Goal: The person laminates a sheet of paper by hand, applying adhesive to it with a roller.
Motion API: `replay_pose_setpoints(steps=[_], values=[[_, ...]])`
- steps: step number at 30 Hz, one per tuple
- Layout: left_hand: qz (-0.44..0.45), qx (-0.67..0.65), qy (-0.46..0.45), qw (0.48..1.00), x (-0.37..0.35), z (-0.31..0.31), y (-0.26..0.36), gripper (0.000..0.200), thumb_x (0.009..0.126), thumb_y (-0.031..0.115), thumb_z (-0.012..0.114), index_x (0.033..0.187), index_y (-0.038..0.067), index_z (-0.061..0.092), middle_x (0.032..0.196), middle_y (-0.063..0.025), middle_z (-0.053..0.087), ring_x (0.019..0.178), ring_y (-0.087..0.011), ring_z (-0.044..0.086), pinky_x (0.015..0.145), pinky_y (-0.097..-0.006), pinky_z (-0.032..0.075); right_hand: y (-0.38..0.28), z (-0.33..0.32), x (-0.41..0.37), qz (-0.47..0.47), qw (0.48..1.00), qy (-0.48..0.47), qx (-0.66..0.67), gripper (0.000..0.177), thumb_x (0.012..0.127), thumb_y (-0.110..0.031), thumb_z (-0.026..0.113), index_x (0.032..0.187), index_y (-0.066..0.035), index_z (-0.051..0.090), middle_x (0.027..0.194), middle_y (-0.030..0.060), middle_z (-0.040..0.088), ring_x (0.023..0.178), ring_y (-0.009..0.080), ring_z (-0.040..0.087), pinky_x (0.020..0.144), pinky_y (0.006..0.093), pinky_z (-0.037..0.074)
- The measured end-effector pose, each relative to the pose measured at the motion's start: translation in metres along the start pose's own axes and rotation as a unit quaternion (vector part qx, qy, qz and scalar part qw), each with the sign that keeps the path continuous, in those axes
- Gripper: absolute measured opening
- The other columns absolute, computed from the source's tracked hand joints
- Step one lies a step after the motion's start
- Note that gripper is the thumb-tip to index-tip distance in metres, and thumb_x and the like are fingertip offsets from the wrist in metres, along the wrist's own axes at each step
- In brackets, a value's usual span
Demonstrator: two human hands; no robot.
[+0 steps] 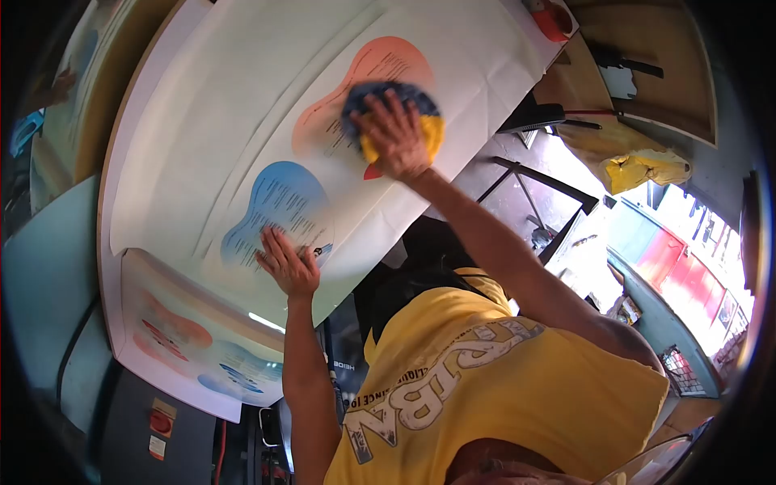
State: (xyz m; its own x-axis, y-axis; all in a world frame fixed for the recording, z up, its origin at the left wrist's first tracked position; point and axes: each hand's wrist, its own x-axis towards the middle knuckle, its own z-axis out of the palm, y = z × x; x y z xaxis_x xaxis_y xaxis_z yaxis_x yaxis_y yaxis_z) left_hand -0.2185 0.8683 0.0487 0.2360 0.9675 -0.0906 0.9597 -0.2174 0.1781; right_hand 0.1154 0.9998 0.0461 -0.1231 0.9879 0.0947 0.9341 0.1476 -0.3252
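A large white printed sheet (242, 97) lies on a flat board, with an orange blob shape (323, 121) and a blue blob shape (279, 198), both carrying lines of text. My right hand (398, 136) presses a round blue and yellow sponge pad (428, 121) onto the orange shape, fingers spread over it. My left hand (289, 263) lies flat on the sheet at the lower edge of the blue shape, holding nothing. My yellow T-shirt (501, 396) with white lettering fills the lower right.
A stack of similar printed sheets (186, 343) sits at the board's near edge. Below it is a dark machine front with a red button (160, 422). A yellow cloth (647, 168) hangs at the right over a dark metal frame (533, 174). A red object (554, 18) is at the top.
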Motion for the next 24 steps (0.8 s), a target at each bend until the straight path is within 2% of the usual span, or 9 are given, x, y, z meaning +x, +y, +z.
replay_pose_setpoints(steps=[4,9,14,15,16,18,19,22,24], values=[[-0.003,-0.003,-0.011,1.000,0.003,-0.004,0.002,0.079,0.099,0.038,0.049,0.157,-0.009,0.024,0.165,-0.0270,0.024,0.154,-0.0434,0.022,0.121,-0.0643,0.014,0.083,-0.022,0.028,0.045,0.998,0.033,-0.033,0.079,0.076,-0.014,0.076,0.150,-0.028,0.052,0.159,0.0115,0.042,0.151,0.0416,0.031,0.115,0.0689,0.026],[-0.003,0.003,-0.015,1.000,0.002,-0.004,0.001,0.079,0.097,0.036,0.050,0.157,-0.010,0.025,0.165,-0.0274,0.024,0.154,-0.0432,0.022,0.122,-0.0646,0.012,0.140,-0.036,0.049,0.075,0.994,0.050,-0.066,0.075,0.077,-0.009,0.067,0.149,-0.027,0.053,0.160,0.0113,0.037,0.149,0.0397,0.030,0.118,0.0640,0.023],[0.000,-0.001,-0.003,1.000,0.003,-0.004,0.003,0.079,0.097,0.039,0.052,0.154,-0.010,0.030,0.163,-0.0274,0.028,0.153,-0.0443,0.025,0.120,-0.0667,0.016,0.193,-0.021,0.041,0.083,0.973,0.216,0.000,0.054,0.078,-0.007,0.065,0.132,-0.015,0.065,0.130,0.0129,0.064,0.128,0.0325,0.054,0.108,0.0488,0.040],[0.004,-0.007,0.006,1.000,0.000,-0.003,0.002,0.078,0.097,0.039,0.051,0.154,-0.010,0.030,0.163,-0.0275,0.027,0.153,-0.0444,0.025,0.120,-0.0668,0.015,0.216,-0.020,0.038,0.228,0.933,0.279,-0.014,0.034,0.085,-0.005,0.061,0.118,-0.011,0.068,0.107,0.0139,0.070,0.101,0.0320,0.066,0.089,0.0421,0.051],[0.010,-0.011,0.012,1.000,0.002,-0.003,0.000,0.078,0.097,0.039,0.051,0.155,-0.009,0.030,0.163,-0.0277,0.027,0.153,-0.0446,0.025,0.120,-0.0668,0.015,0.233,-0.041,0.049,0.433,0.844,0.285,0.136,0.022,0.092,-0.006,0.059,0.111,-0.010,0.068,0.095,0.0106,0.068,0.078,0.0260,0.066,0.067,0.0384,0.052],[0.010,-0.012,0.014,1.000,0.008,-0.006,0.003,0.077,0.097,0.038,0.052,0.155,-0.009,0.030,0.164,-0.0282,0.026,0.153,-0.0448,0.024,0.120,-0.0666,0.015,0.271,-0.088,0.033,0.257,0.724,0.482,0.421,0.019,0.097,-0.015,0.060,0.114,-0.009,0.065,0.089,0.0021,0.064,0.069,0.0149,0.059,0.055,0.0318,0.047],[0.010,-0.013,0.006,1.000,0.003,-0.010,0.004,0.077,0.097,0.037,0.053,0.155,-0.009,0.030,0.164,-0.0285,0.026,0.153,-0.0450,0.024,0.120,-0.0666,0.015,0.268,-0.121,0.032,0.288,0.606,0.526,0.522,0.022,0.098,-0.018,0.059,0.117,-0.007,0.063,0.091,0.0013,0.062,0.072,0.0129,0.058,0.055,0.0308,0.046],[-0.067,-0.029,0.037,0.997,-0.011,-0.017,0.000,0.079,0.099,0.039,0.057,0.155,-0.009,0.030,0.162,-0.0292,0.029,0.150,-0.0460,0.029,0.120,-0.0637,0.020,0.300,-0.154,-0.014,0.322,0.791,0.417,0.310,0.026,0.098,-0.018,0.059,0.119,-0.004,0.062,0.096,0.0045,0.064,0.076,0.0181,0.062,0.057,0.0333,0.048],[-0.197,-0.011,0.168,0.966,-0.019,0.000,-0.006,0.083,0.098,0.044,0.061,0.154,-0.009,0.032,0.159,-0.0293,0.034,0.147,-0.0469,0.033,0.119,-0.0607,0.024,0.340,-0.132,-0.057,0.291,0.910,0.294,0.010,0.027,0.093,-0.018,0.061,0.116,-0.003,0.065,0.093,0.0093,0.066,0.076,0.0244,0.064,0.058,0.0381,0.049]])
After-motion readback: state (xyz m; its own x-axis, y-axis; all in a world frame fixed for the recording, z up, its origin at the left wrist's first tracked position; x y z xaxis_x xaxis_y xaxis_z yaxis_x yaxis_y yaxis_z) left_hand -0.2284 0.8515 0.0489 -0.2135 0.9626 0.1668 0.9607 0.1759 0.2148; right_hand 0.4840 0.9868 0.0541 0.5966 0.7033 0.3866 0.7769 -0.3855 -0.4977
